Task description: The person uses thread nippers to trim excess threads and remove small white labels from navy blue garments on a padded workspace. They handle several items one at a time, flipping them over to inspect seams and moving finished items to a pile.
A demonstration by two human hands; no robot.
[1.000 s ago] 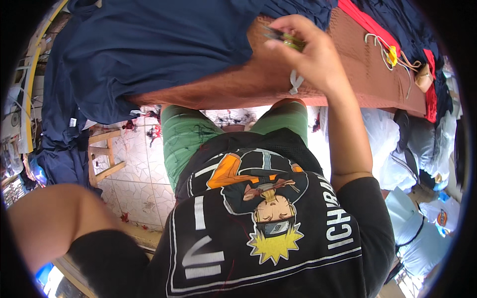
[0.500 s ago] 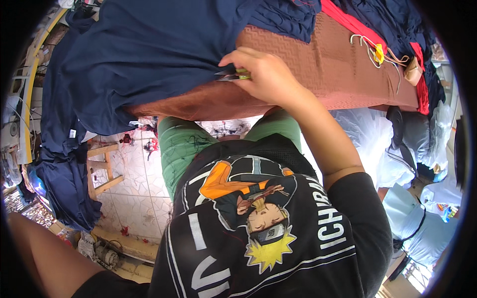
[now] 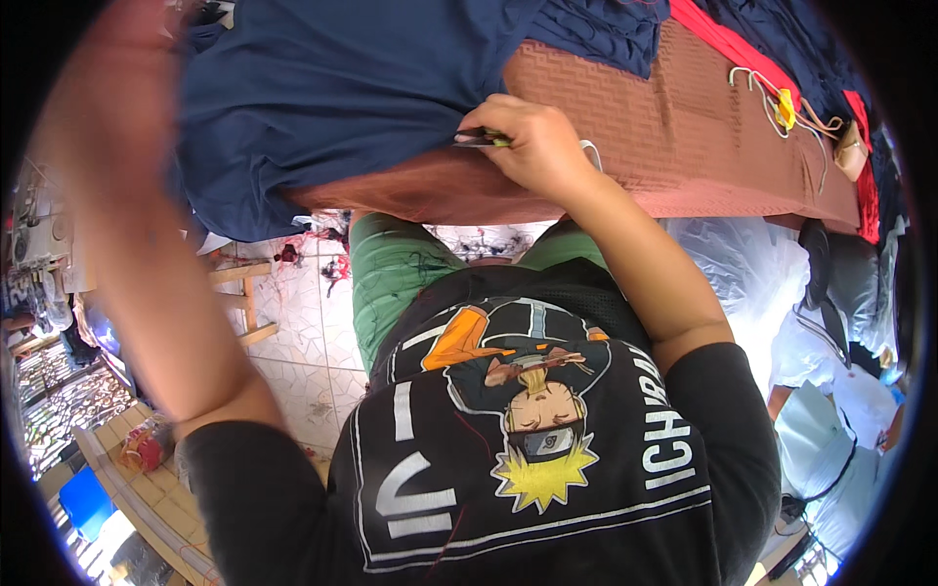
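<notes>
across the work surface in front of you, the brown-covered table [image 3: 674, 137] takes up most of the upper view; on its left and middle the navy cloth [image 3: 332, 98] lies spread, slightly rippled, its near left part hanging over the front edge; off to the right a red strip [image 3: 735, 44] runs along the brown cover.

as far as one can judge, the cloth is laid out and you have the tool ready beside it; no fresh cut or severed piece shows along that edge, so how much is finished and how much remains can't be told.

your left forearm [image 3: 161, 283] rises at the left, close to the camera; what seems to be your left hand [image 3: 122, 63] is a blur near the upper left rim, so whether it is spread or gripping something can't be told; your right hand [image 3: 542, 146] is curled, thumb and fingers pinching a small pair of snips [image 3: 481, 140] over the near middle of the table, where the navy cloth meets the brown.

the snips point to your left, toward the cloth; their long axis runs nearly level, side to side; whether the dark tips touch the cloth is too small to tell.
</notes>
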